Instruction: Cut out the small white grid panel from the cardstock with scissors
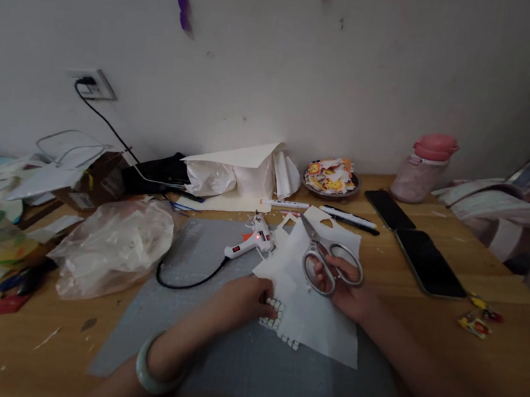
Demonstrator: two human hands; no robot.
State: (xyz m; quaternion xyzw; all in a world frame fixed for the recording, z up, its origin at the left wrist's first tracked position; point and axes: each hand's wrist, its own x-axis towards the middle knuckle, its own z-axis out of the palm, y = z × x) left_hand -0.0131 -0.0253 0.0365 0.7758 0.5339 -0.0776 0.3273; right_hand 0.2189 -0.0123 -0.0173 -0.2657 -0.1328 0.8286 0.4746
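Left hand (pixel 245 299) on white paper (pixel 314 307), right hand (pixel 350 293) w/ scissors (pixel 322 260), no legible text

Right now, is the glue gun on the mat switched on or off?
On, it seems: a small red light glows on the glue gun, and its black cord trails off it.

No legible text, label or number on anything in view

Both forearms are bare; a pale green bangle (pixel 154 370) circles the left wrist.
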